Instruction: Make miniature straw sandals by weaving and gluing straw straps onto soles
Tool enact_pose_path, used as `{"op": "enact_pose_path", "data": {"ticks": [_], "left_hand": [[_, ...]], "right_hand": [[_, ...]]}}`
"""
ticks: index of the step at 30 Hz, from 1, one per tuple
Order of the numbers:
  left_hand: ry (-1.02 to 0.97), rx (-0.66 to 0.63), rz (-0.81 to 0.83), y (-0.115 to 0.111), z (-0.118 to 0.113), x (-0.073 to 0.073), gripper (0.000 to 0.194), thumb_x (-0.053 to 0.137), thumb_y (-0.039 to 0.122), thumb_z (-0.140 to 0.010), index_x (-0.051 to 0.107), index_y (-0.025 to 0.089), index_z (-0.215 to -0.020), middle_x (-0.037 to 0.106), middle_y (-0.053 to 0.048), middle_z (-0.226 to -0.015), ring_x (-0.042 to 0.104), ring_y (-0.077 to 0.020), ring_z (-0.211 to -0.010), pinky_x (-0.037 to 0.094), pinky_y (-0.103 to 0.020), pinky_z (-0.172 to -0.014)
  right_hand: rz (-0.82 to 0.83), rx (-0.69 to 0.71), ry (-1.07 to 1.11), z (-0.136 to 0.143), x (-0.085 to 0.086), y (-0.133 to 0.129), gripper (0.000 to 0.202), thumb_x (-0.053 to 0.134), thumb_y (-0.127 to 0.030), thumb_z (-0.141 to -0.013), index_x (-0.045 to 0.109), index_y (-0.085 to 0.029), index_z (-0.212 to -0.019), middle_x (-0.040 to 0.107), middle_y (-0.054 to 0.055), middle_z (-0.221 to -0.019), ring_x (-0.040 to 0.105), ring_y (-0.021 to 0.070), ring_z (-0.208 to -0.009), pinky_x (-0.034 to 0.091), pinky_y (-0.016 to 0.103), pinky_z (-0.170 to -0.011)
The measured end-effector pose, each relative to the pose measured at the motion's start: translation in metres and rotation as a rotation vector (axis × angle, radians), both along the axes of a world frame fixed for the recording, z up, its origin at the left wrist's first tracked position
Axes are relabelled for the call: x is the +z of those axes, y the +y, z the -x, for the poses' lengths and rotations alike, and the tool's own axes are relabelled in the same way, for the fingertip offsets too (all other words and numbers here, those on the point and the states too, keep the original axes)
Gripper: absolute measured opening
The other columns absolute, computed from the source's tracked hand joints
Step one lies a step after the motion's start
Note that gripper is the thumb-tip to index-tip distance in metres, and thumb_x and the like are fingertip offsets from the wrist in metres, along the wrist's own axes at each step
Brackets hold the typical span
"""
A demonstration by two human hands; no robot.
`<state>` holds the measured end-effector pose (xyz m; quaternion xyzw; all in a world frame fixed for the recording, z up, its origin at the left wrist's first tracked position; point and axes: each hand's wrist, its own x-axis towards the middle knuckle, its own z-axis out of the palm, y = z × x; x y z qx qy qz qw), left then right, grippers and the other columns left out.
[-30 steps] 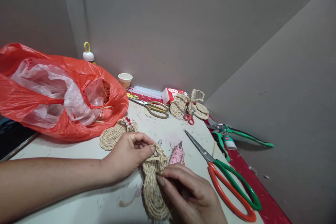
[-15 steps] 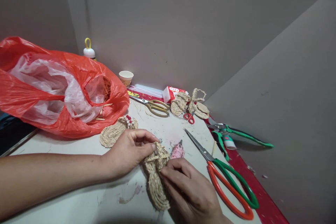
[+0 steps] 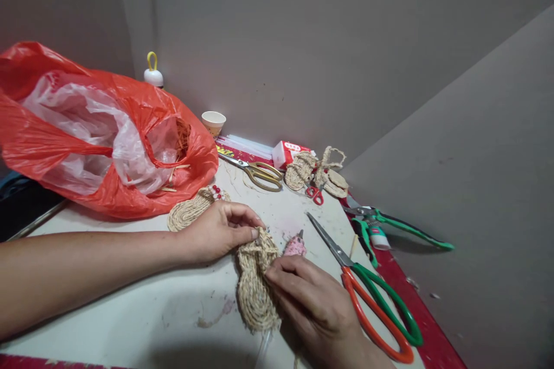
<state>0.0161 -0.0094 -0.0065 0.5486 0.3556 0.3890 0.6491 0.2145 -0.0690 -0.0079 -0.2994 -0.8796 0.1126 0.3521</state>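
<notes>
— Turned slightly since the earlier frame, the woven straw piece (image 3: 256,300) now shows its rounded near end more broadly, over the white tabletop (image 3: 182,311).
— How is it held?
— Its side is pinched by the right hand (image 3: 314,302), fingers nearly closed; beyond, its far end is pinched by the left hand (image 3: 220,233), fingers curled.
— And its handling?
— Probably light, pliable, rough; best gripped by the coiled edges, with loose strands left unpulled.

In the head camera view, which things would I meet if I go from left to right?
Red plastic bag, held woven piece, small red-handled scissors, green-handled pruners.
</notes>
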Motion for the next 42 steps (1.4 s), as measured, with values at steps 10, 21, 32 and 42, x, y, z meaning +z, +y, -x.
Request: {"op": "enact_pose_path", "data": {"ticks": [10, 21, 32, 42], "left_hand": [[0.044, -0.041, -0.036, 0.002, 0.001, -0.001, 0.008, 0.064, 0.016, -0.071, 0.065, 0.013, -0.078, 0.055, 0.003, -0.065, 0.048, -0.0090, -0.061, 0.036, -0.023, -0.061], [0.028, -0.068, -0.049, 0.000, 0.002, 0.000, 0.007, 0.063, 0.012, -0.072, 0.064, 0.013, -0.078, 0.055, 0.004, -0.065, 0.048, -0.0087, -0.062, 0.036, -0.022, -0.061], [0.027, -0.033, -0.064, -0.001, 0.002, 0.000, 0.007, 0.064, 0.013, -0.074, 0.065, 0.013, -0.081, 0.058, 0.002, -0.069, 0.049, -0.0090, -0.064, 0.037, -0.023, -0.062], [0.060, -0.010, -0.072, -0.003, 0.002, 0.000, 0.008, 0.064, 0.016, -0.073, 0.065, 0.013, -0.080, 0.056, 0.001, -0.067, 0.047, -0.0098, -0.062, 0.036, -0.024, -0.061]], "right_hand": [[-0.032, 0.032, -0.181, -0.001, -0.002, 0.003, 0.031, 0.048, 0.001, -0.083, 0.060, -0.014, -0.108, 0.063, 0.012, -0.087, 0.058, 0.0188, -0.076, 0.051, 0.030, -0.061], [0.091, 0.029, -0.159, 0.000, 0.002, 0.000, 0.021, 0.054, -0.005, -0.085, 0.061, -0.015, -0.103, 0.055, 0.008, -0.085, 0.053, 0.0166, -0.073, 0.047, 0.028, -0.060], [0.001, -0.076, -0.062, 0.005, -0.010, -0.003, 0.021, 0.050, -0.003, -0.086, 0.061, -0.016, -0.099, 0.060, 0.008, -0.084, 0.057, 0.0173, -0.074, 0.050, 0.028, -0.063], [-0.095, -0.028, -0.181, 0.003, -0.010, -0.003, 0.024, 0.050, -0.002, -0.084, 0.061, -0.010, -0.103, 0.061, 0.012, -0.082, 0.058, 0.0193, -0.070, 0.052, 0.030, -0.057]]}}
